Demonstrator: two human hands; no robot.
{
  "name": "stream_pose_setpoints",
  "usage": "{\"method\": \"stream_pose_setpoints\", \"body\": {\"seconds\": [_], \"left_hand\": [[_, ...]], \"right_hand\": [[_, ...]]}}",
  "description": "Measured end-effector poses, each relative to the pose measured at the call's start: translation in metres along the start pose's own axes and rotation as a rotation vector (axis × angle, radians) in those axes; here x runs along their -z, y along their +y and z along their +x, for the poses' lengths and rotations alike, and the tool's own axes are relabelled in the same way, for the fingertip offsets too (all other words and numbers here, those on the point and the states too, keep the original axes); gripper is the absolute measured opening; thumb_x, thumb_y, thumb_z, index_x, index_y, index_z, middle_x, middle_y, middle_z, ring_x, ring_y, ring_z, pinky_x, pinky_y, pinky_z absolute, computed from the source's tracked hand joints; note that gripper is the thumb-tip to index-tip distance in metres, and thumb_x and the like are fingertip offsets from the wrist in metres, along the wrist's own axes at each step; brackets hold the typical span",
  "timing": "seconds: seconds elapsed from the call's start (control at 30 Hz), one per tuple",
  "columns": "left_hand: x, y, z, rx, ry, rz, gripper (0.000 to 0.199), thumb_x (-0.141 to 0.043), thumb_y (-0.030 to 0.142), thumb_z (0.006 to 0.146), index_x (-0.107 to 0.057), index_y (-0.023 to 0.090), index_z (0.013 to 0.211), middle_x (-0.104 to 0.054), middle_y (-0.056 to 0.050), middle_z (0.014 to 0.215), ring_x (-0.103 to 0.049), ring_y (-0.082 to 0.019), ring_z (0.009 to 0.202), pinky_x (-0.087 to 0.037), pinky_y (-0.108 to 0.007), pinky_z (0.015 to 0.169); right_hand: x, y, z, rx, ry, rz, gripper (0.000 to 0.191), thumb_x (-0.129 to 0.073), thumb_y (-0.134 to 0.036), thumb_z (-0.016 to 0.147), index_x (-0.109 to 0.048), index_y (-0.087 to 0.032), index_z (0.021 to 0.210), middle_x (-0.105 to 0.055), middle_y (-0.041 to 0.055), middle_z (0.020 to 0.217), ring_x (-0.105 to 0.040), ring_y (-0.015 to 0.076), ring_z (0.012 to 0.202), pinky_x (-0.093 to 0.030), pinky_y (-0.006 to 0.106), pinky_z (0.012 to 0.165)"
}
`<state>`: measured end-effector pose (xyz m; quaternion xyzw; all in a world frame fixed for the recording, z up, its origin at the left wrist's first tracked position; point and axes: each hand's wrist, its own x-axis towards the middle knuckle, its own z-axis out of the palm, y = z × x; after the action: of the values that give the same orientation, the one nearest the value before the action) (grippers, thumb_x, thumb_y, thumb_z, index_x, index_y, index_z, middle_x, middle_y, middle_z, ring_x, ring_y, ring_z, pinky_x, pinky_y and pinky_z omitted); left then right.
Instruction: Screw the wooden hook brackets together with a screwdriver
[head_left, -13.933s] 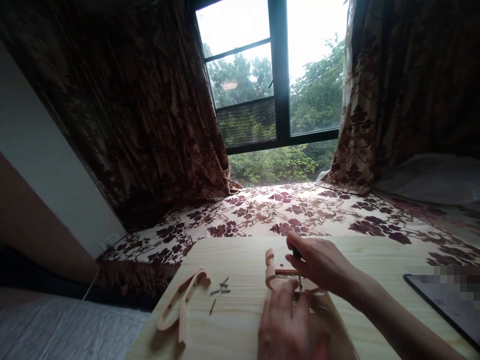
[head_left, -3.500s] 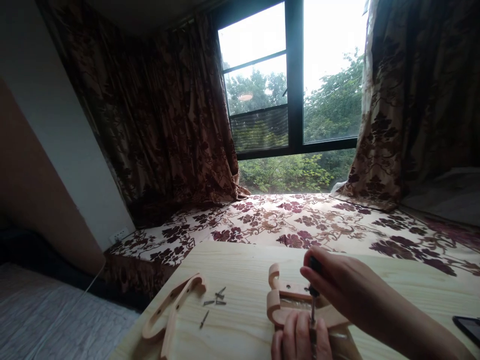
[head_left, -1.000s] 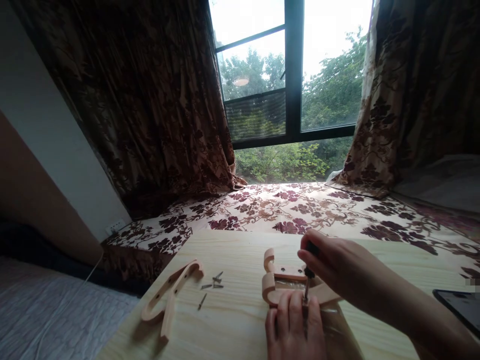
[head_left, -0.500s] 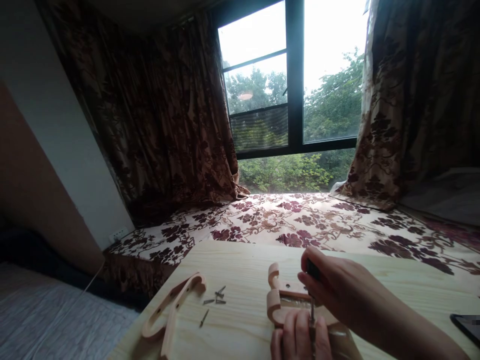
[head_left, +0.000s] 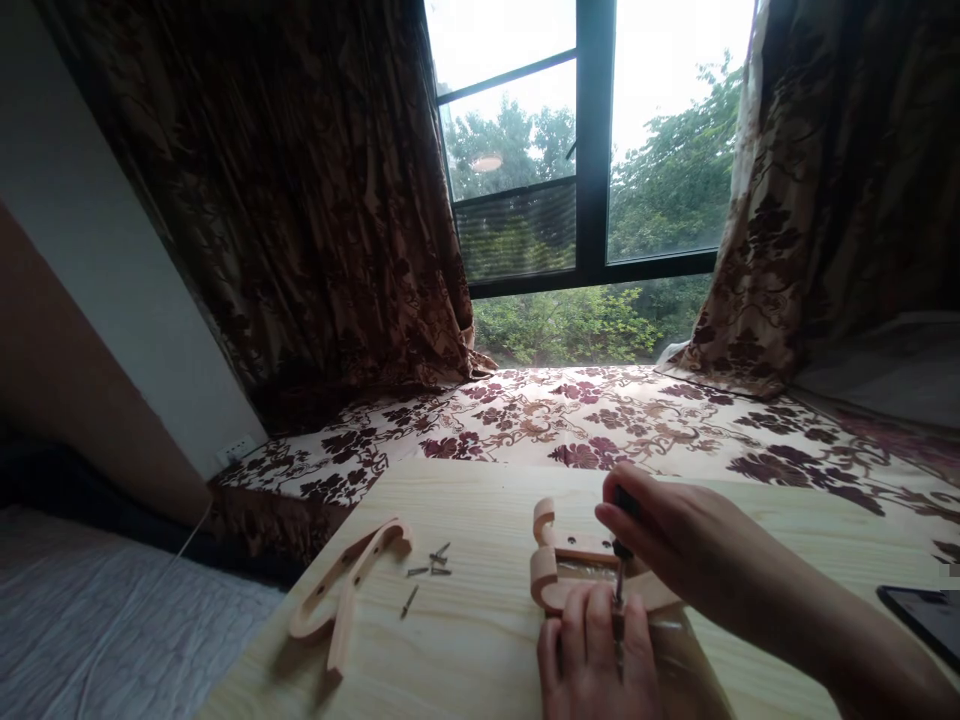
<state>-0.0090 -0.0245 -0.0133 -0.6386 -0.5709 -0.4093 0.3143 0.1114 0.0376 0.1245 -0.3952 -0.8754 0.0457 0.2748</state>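
Observation:
My right hand [head_left: 649, 515] is closed around the dark handle of a screwdriver [head_left: 619, 580], whose shaft points down between the fingers of my left hand. My left hand [head_left: 596, 650] presses its fingers over a pale wooden hook [head_left: 551, 592] with a curled end and holds it on the board. The screwdriver's tip is hidden among those fingers. Just beyond lies another wooden hook [head_left: 585, 543] with dark holes in it. Clear plastic [head_left: 585, 570] shows between and under the pieces.
Two more curved wooden hooks [head_left: 341, 655] lie on the left of the wooden board [head_left: 450, 500]. Several screws [head_left: 438, 562] are scattered beside them. A dark phone-like device [head_left: 922, 620] sits at the right edge. Behind is a floral-covered ledge [head_left: 525, 410] below a window.
The view has tilted down slightly, so everything sits higher in the picture. Both hands keep the same hold on the screwdriver and the hook.

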Motion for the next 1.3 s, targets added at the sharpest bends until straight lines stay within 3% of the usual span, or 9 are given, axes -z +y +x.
{"method": "stream_pose_setpoints", "body": {"seconds": [0.43,0.57,0.67,0.93,1.13,1.3], "left_hand": [[0.001,0.000,-0.001,-0.003,-0.034,-0.011,0.041,-0.050,0.007,0.082,-0.062,0.035,0.109,-0.072,0.006,0.105,-0.065,-0.018,0.097,-0.044,-0.035,0.081],[0.004,-0.001,0.000,-0.024,-0.056,-0.052,0.030,-0.056,0.031,0.081,-0.062,0.030,0.111,-0.072,0.001,0.106,-0.064,-0.021,0.098,-0.043,-0.037,0.081],[0.007,0.000,0.001,-0.033,-0.095,-0.079,0.043,-0.056,0.047,0.077,-0.061,0.028,0.114,-0.071,-0.003,0.108,-0.063,-0.024,0.099,-0.042,-0.039,0.082],[0.009,0.000,0.001,-0.021,-0.137,-0.074,0.053,-0.056,0.054,0.070,-0.059,0.029,0.117,-0.069,0.000,0.111,-0.061,-0.024,0.100,-0.040,-0.041,0.084],[0.013,0.000,0.002,-0.046,-0.202,-0.060,0.055,-0.061,0.045,0.068,-0.056,0.029,0.120,-0.067,-0.001,0.116,-0.059,-0.025,0.105,-0.042,-0.041,0.085],[0.016,0.008,0.005,0.052,-0.156,-0.117,0.061,-0.056,0.064,0.068,-0.061,0.027,0.116,-0.068,-0.004,0.113,-0.060,-0.028,0.104,-0.041,-0.045,0.086]], "right_hand": [[-0.001,0.000,0.000,-0.024,0.038,-0.067,0.018,-0.042,-0.032,0.094,-0.040,-0.024,0.078,-0.057,-0.0027,0.061,-0.051,0.0149,0.050,-0.033,0.026,0.050],[0.009,-0.007,0.000,0.008,0.027,-0.022,0.019,-0.044,-0.033,0.093,-0.044,-0.024,0.077,-0.056,-0.0023,0.063,-0.049,0.0135,0.052,-0.034,0.024,0.049],[0.012,-0.008,0.000,0.030,0.030,-0.003,0.023,-0.043,-0.031,0.094,-0.043,-0.024,0.072,-0.054,-0.0027,0.061,-0.046,0.0121,0.051,-0.033,0.022,0.048],[0.006,-0.002,0.001,-0.023,0.076,-0.084,0.027,-0.043,-0.036,0.094,-0.043,-0.023,0.070,-0.053,-0.0031,0.056,-0.044,0.0126,0.047,-0.030,0.025,0.048],[0.010,-0.008,0.000,0.037,0.080,-0.050,0.017,-0.047,-0.030,0.090,-0.051,-0.023,0.076,-0.057,-0.0021,0.062,-0.048,0.0124,0.051,-0.031,0.023,0.047],[0.012,-0.004,0.000,0.021,0.074,-0.016,0.024,-0.046,-0.030,0.091,-0.046,-0.023,0.068,-0.055,-0.0032,0.055,-0.044,0.0113,0.046,-0.031,0.023,0.046]]}}
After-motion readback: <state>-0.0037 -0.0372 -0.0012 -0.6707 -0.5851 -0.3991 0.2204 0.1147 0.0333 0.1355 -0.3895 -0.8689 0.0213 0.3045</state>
